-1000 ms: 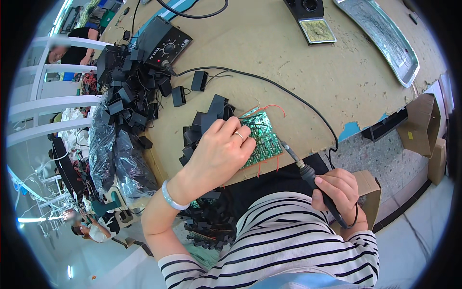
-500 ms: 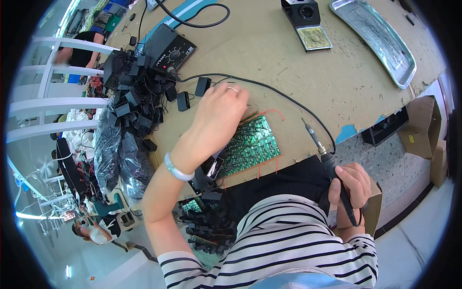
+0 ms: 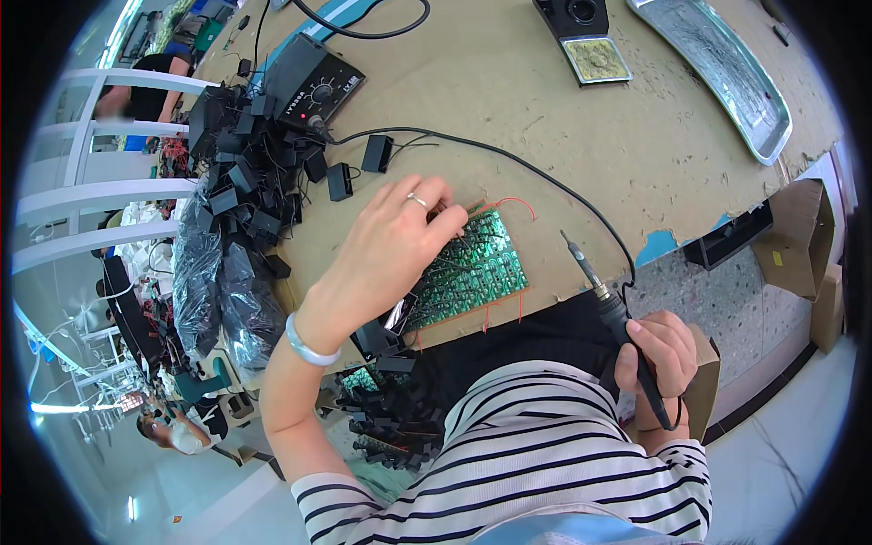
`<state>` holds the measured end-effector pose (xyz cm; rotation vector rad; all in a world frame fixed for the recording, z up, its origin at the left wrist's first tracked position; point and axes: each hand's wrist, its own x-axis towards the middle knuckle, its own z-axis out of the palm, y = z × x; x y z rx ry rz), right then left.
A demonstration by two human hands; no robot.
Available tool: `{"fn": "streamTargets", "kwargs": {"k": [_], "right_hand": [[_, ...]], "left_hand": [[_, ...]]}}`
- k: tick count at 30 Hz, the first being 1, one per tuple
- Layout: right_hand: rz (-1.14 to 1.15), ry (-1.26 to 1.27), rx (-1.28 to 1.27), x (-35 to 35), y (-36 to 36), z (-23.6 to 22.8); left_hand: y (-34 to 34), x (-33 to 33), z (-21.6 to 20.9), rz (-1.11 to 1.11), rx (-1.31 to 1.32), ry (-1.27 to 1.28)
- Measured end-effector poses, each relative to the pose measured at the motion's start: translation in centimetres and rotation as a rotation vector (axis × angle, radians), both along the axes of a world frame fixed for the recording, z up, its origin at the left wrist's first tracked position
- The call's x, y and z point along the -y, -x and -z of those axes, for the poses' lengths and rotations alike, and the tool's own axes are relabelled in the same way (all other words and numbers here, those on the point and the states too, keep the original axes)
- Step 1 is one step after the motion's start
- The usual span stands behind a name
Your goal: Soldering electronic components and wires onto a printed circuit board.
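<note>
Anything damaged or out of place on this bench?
Yes. The brown bench covering looks torn at its near edge, right of the soldering iron: a ragged blue patch shows there. The black boxes at left lie jumbled, but may simply be stock.

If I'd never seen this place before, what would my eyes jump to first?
Probably the shiny green circuit board near the table's front edge, with the left hand at its upper-left corner. Next might be the soldering iron in the right hand, pointing up and left, to the right of the board. A tangled heap of small black boxes also stands out, on the table's left side.
</note>
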<state>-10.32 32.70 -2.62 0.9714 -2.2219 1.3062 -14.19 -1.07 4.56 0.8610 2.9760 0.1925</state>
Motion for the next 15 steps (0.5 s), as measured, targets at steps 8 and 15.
{"fn": "streamTargets", "kwargs": {"k": [8, 15], "right_hand": [[-0.074, 0.01, 0.018, 0.3, -0.5, 0.0], [-0.158, 0.012, 0.06, 0.5, -1.3, -0.1]], "left_hand": [[-1.9, -0.5, 0.4, 0.105, -0.237, 0.056], [-2.2, -0.9, 0.9, 0.259, -0.204, 0.156]]}}
